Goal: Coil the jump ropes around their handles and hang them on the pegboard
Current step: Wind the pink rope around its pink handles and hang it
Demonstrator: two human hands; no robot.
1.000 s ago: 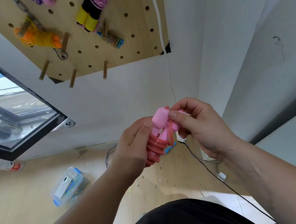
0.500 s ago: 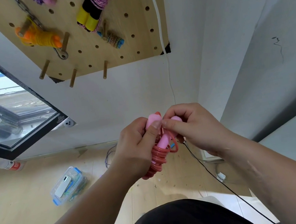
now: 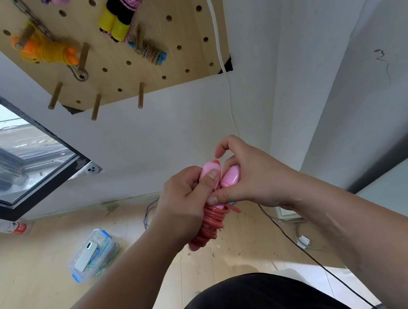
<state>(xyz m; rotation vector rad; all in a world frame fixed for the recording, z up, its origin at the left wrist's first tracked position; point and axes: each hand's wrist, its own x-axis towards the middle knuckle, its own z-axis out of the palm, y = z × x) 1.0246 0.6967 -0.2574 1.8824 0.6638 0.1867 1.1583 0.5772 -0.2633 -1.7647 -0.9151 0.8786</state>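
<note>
left hand (image 3: 181,206) has its grip curled round the red rope coil (image 3: 209,229) and one pink handle (image 3: 210,173), thumb pressed on it. right hand (image 3: 252,181) pinches the other pink handle (image 3: 230,175) just beside, fingers bent. the bundle is held in the air, well below the pegboard (image 3: 177,25), where an orange rope (image 3: 47,49) hangs near its left edge.

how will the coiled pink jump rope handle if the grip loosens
The pink jump rope looks like glossy, springy plastic, so it would probably unwind; the left hand and right hand both clamp it. Its smooth rounded handles may slip.
</note>
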